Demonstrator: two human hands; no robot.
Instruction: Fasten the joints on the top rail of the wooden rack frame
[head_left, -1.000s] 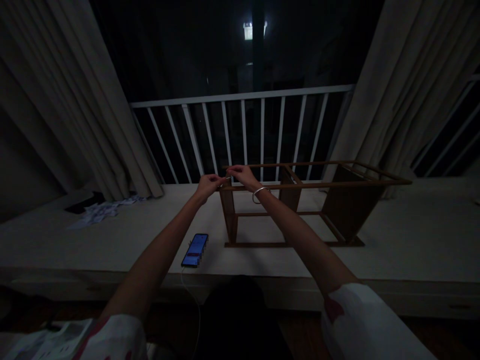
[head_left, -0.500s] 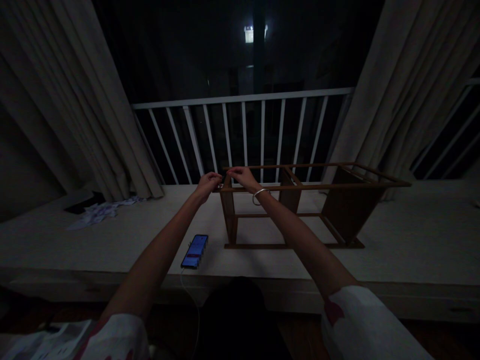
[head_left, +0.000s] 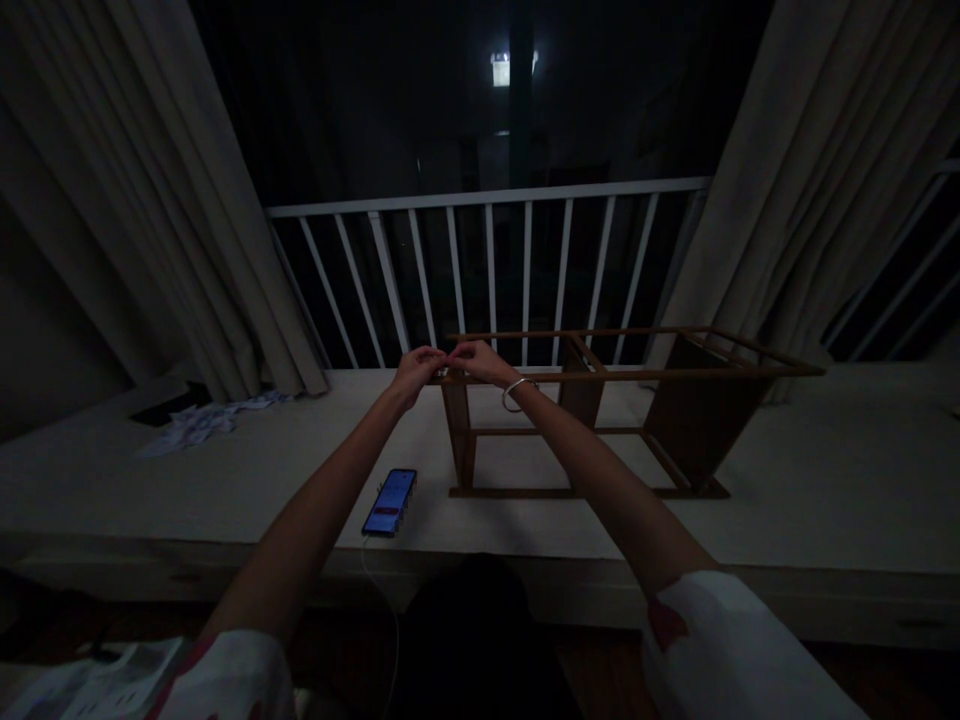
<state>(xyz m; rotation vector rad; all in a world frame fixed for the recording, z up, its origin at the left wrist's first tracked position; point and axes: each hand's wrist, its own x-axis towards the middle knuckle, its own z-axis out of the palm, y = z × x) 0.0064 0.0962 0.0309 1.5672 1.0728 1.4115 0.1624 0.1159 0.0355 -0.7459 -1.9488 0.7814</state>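
A brown wooden shelf frame [head_left: 675, 374] lies on its side on the pale ledge. At the left end of its upper rail, my left hand [head_left: 417, 372] has its fingers pinched together. My right hand [head_left: 480, 362], with a silver bangle [head_left: 511, 396] on the wrist, is also pinched, and its fingertips meet those of the left. Whatever small thing sits between the fingers is too dark and small to make out. A phone [head_left: 390, 502] with a lit screen lies on the ledge below my left hand, a white cable [head_left: 380, 590] running from it.
The pale ledge [head_left: 300, 470] spans the view in front of a white railing [head_left: 487, 194] and a dark window. Crumpled papers [head_left: 191, 428] lie at the left beside a dark flat item. Curtains [head_left: 795, 200] hang on both sides. A white power strip [head_left: 127, 685] is at bottom left.
My right hand has moved slightly down and left, so its fingertips now meet those of my left hand. The shelf frame and phone stay in place.
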